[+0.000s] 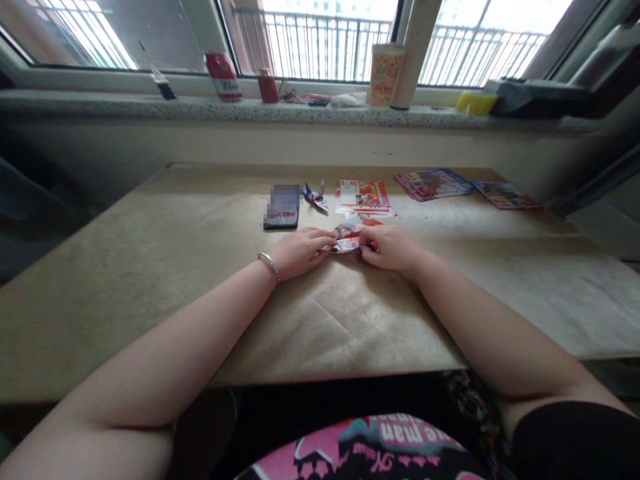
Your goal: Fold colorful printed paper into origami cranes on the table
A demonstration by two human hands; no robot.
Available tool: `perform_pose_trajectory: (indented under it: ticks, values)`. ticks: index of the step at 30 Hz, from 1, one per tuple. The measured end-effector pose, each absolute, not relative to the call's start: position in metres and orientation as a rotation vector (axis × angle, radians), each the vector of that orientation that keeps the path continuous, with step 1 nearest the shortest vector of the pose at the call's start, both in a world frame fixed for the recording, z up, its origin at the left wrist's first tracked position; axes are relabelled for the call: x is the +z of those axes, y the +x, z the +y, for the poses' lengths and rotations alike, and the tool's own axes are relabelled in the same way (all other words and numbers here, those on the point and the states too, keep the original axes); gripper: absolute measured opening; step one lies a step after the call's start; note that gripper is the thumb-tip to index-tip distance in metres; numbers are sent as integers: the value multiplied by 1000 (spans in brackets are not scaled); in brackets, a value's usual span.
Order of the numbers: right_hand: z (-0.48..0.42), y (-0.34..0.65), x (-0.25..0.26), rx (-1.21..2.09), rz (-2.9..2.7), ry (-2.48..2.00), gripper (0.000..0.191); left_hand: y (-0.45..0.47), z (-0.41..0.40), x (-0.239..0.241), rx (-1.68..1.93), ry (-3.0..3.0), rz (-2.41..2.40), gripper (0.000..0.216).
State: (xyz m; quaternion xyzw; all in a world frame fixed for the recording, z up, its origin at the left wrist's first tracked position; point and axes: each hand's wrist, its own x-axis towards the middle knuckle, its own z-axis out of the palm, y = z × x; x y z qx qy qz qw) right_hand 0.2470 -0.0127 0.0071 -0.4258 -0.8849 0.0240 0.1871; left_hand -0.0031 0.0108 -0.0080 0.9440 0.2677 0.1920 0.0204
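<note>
A folded sheet of colourful printed paper (347, 245) lies on the table between my hands. My left hand (303, 253), with a silver bangle at the wrist, holds the paper's left end with its fingers close together. My right hand (387, 245) is closed on the right side, its curled fingers pressed onto the paper and hiding part of it. Just beyond the hands stand a folded paper crane (315, 197) and, left of it, a dark phone (283, 208) lying flat. A stack of red and white printed sheets (364, 195) is behind the folded paper.
Fanned printed cards (433, 183) and another small pile (506, 195) lie at the back right of the table (150, 267). On the stone windowsill (300, 115) stand a red can (223, 77), a patterned cup (385, 75) and a yellow item (475, 103).
</note>
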Motion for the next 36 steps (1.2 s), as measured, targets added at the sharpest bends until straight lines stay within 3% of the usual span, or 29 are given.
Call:
perform_pose_trajectory:
  ticks: [10, 18, 26, 36]
  values:
    - [4, 253, -5, 527, -2227, -1492, 16, -3, 9, -7, 512, 2982, 808, 28]
    - [4, 248, -7, 326, -2249, -1645, 20, -2, 4, 0, 431, 2896, 960, 50]
    - [10, 259, -2, 313, -2281, -1766, 18, 0, 4, -4, 450, 2911, 675, 44]
    - [14, 264, -4, 324, -2275, -1817, 17, 0, 2, -3, 395, 2912, 740, 45]
